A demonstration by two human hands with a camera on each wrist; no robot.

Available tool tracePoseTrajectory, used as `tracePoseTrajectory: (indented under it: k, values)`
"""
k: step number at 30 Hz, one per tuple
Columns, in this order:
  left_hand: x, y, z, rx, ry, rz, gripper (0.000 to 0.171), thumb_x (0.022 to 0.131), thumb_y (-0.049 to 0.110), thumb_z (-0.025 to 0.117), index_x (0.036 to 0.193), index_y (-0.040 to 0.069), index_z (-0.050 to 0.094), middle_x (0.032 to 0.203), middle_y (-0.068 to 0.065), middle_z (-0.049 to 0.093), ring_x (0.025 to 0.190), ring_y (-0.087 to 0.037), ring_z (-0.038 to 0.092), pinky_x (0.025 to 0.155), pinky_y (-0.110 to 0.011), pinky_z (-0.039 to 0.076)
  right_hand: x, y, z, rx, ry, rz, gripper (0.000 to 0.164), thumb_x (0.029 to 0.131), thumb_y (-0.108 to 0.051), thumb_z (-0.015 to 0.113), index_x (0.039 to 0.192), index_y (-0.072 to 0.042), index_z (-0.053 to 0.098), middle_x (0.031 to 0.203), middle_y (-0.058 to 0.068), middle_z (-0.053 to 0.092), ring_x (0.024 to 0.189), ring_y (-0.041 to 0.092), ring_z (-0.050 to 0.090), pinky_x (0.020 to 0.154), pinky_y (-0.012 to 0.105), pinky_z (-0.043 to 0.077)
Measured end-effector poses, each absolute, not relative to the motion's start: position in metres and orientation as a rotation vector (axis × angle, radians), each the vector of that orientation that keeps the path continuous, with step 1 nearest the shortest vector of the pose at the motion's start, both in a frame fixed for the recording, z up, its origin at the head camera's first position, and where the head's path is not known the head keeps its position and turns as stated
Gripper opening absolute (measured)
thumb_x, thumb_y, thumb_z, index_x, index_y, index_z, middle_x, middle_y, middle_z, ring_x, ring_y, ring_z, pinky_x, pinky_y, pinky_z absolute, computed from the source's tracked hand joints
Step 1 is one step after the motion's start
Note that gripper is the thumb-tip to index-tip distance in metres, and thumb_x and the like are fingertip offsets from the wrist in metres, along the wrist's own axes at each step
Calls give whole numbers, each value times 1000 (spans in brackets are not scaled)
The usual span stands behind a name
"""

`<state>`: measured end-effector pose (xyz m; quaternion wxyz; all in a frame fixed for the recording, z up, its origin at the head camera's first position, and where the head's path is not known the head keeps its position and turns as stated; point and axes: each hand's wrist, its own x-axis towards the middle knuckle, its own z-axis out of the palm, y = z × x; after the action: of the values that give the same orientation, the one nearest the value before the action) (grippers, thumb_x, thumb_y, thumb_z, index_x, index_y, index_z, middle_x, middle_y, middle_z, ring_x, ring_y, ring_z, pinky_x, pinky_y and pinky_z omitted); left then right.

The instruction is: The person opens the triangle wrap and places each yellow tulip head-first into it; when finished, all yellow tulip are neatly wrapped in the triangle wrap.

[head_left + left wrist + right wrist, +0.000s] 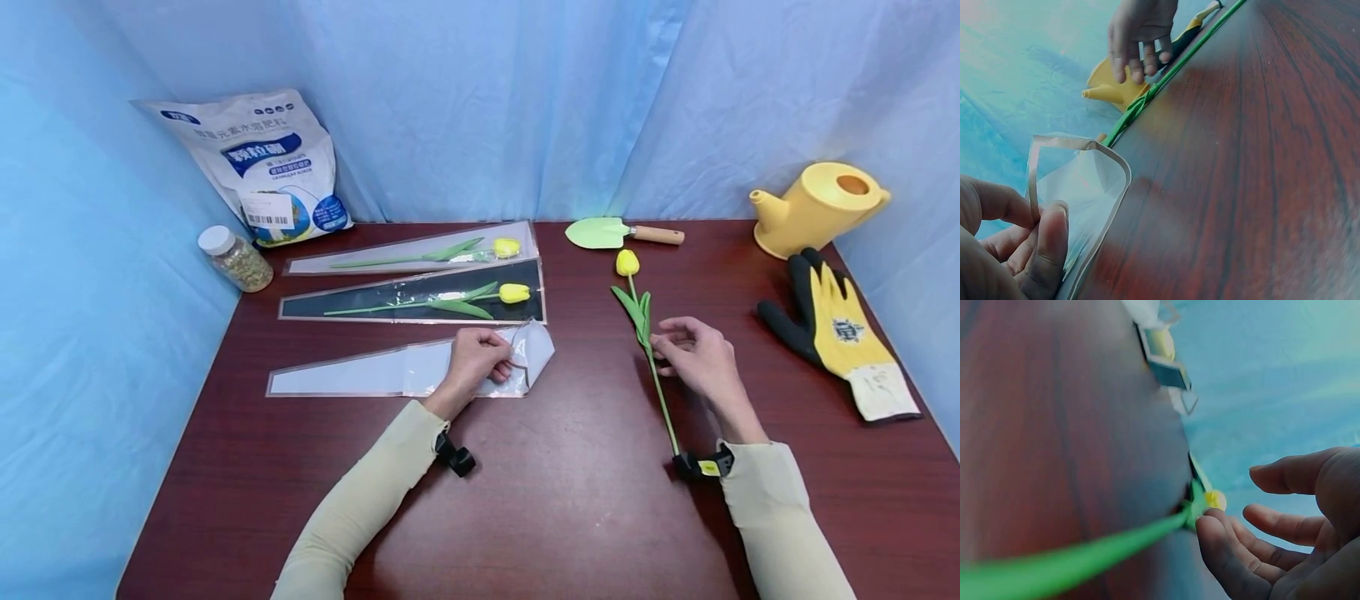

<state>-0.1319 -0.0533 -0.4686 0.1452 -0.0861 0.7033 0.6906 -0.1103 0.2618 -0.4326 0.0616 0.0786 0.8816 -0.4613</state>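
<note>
In the head view my left hand [477,362] pinches the mouth edge of a white-backed clear flower sleeve [360,372], nearest of three on the table. The left wrist view shows the sleeve's opening [1082,181] lifted and spread, with its brown-edged film between thumb and finger. A loose yellow artificial tulip [627,262] lies to the right, its green stem [662,400] running toward me. My right hand [697,354] is beside the stem at the leaves; in the right wrist view its fingers [1222,550] are apart, and whether they touch the stem I cannot tell.
Behind lie two sleeves, one black-backed [360,307] and one white [315,265], each with a yellow tulip. Around the edges are a fertilizer bag [270,167], a jar [238,260], a trowel [600,234], a yellow watering can [813,208] and a glove [843,333].
</note>
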Motion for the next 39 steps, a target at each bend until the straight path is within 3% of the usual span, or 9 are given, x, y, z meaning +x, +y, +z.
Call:
tracePoseTrajectory:
  k: [6, 12, 17, 21, 27, 30, 33, 37, 39]
  values:
    - [-132, -54, -468, -240, 2025, 1999, 11, 82, -6, 62, 86, -12, 70, 52, 1, 61, 41, -7, 56, 41, -20, 49, -103, 277, -440, 276, 2678, -1334, 47, 95, -29, 66, 130, 1, 57, 105, 13, 68, 70, -7, 66, 60, 25, 60]
    - [-132, -54, -468, -246, 2028, 2003, 12, 82, -7, 61, 86, -13, 70, 52, 1, 62, 40, -7, 56, 41, -21, 49, -95, 284, -441, 220, 2672, -1233, 53, 96, -34, 67, 132, 3, 55, 116, 25, 67, 68, -4, 68, 61, 24, 60]
    - [-131, -54, -469, -248, 2029, 2002, 12, 82, -8, 60, 86, -12, 71, 52, 1, 62, 41, -8, 57, 41, -21, 49, -90, 279, -440, 139, 2663, -1089, 60, 92, -38, 72, 131, 4, 56, 115, 26, 65, 67, 4, 70, 59, 26, 60]
    - [-131, -54, -469, -247, 2028, 1996, 11, 83, -7, 60, 85, -11, 70, 51, 1, 62, 41, -8, 56, 41, -21, 49, -88, 272, -441, 73, 2696, -950, 59, 88, -31, 77, 128, 7, 58, 107, 26, 64, 58, 12, 69, 55, 28, 58]
    - [-131, -53, -469, -239, 2026, 1999, 11, 82, -7, 60, 85, -12, 70, 51, 1, 61, 41, -7, 56, 41, -21, 49, -86, 263, -442, -2, 2800, -801, 52, 84, -17, 80, 124, 9, 61, 99, 24, 62, 51, 9, 65, 58, 32, 55]
    - [-131, -53, -468, -237, 2030, 2005, 12, 82, -8, 60, 85, -13, 70, 51, 1, 61, 40, -7, 56, 40, -21, 49, -86, 260, -441, -33, 2842, -758, 45, 85, -13, 77, 123, 8, 62, 96, 21, 63, 54, 11, 64, 68, 41, 55]
    - [-131, -53, -468, -236, 2032, 2010, 12, 82, -8, 59, 85, -14, 69, 51, 1, 61, 40, -7, 56, 40, -21, 49, -86, 258, -441, -48, 2878, -722, 38, 87, -9, 73, 119, 8, 64, 94, 20, 65, 69, 22, 66, 76, 51, 51]
    - [-131, -53, -468, -236, 2031, 2009, 13, 82, -8, 60, 87, -15, 69, 51, 0, 62, 41, -7, 57, 40, -21, 49, -86, 256, -440, -46, 2889, -693, 30, 88, -6, 68, 115, 7, 64, 94, 18, 66, 88, 36, 63, 80, 55, 47]
    - [-131, -53, -468, -235, 2032, 2005, 13, 83, -8, 60, 88, -15, 70, 52, 0, 62, 41, -8, 57, 41, -21, 49, -87, 255, -439, -43, 2875, -690, 29, 88, -6, 66, 114, 8, 64, 95, 18, 66, 90, 36, 62, 80, 55, 47]
